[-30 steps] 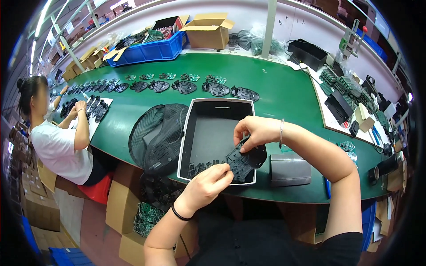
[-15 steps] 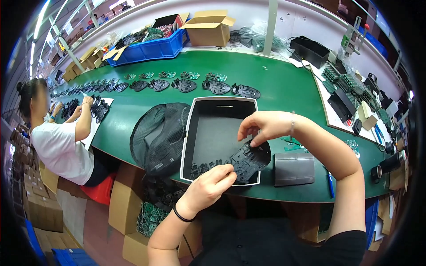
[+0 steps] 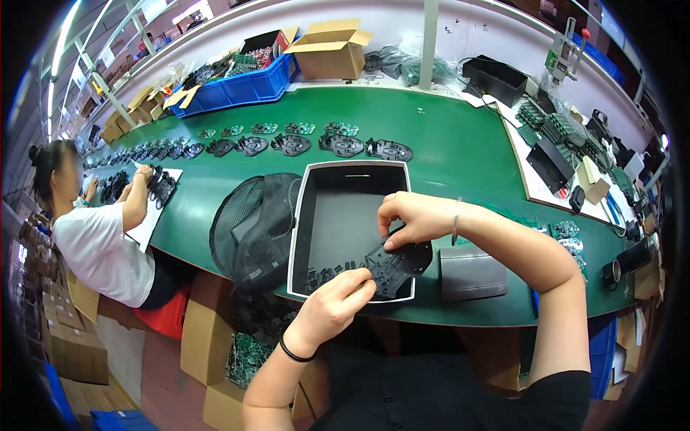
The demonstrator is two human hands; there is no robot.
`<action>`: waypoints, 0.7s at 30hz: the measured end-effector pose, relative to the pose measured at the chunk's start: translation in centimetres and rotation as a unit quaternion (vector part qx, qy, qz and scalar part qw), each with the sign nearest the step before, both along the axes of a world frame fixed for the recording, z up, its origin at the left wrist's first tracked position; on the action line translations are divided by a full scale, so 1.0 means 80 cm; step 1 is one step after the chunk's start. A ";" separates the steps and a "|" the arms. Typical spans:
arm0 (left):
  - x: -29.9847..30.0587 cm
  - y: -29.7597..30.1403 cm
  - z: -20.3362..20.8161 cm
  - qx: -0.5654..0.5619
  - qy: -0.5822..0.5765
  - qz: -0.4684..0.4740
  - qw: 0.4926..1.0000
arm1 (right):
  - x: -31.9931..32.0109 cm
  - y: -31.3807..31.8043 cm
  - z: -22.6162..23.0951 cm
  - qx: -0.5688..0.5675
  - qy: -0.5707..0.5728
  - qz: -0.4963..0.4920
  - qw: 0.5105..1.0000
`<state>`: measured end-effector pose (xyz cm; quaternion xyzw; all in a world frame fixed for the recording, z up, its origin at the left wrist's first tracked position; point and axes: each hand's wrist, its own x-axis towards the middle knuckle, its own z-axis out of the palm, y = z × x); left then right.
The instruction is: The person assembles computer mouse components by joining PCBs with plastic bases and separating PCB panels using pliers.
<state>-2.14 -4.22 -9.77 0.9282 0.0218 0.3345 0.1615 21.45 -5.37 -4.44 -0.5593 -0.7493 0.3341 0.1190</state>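
Note:
A black plastic mouse base shell [image 3: 407,264] is tilted over the near right corner of a black box [image 3: 296,223] with a white rim. My left hand [image 3: 332,305] pinches the shell's near left edge. The thumb and curled fingers of my right hand [image 3: 415,219] close on its far edge. Small black plastic parts [image 3: 322,277] lie in the near end of the box, partly hidden by my left hand and the shell. Any small piece between my right fingertips is hidden.
Left of the box lies a black mesh bag [image 3: 262,223]; on its right, a dark grey block [image 3: 474,274]. Mouse shells [image 3: 291,145] and green circuit boards [image 3: 300,128] line the table. A co-worker [image 3: 100,237] sits at left. Circuit boards [image 3: 557,122] crowd a white board at right.
The view has shifted slightly. My right hand has moved a little nearer and left along the shell's far edge. Both hands stay on the shell.

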 end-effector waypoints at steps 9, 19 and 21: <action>-0.001 0.001 0.001 -0.017 -0.008 0.000 1.000 | 0.007 -0.036 0.024 0.093 -0.073 0.078 0.990; 0.004 0.001 -0.005 -0.019 -0.009 -0.003 1.000 | -0.002 -0.064 0.002 0.190 -0.099 0.043 0.976; 0.007 -0.002 -0.007 -0.027 -0.037 0.024 0.999 | -0.001 -0.065 0.001 0.218 -0.100 0.035 0.970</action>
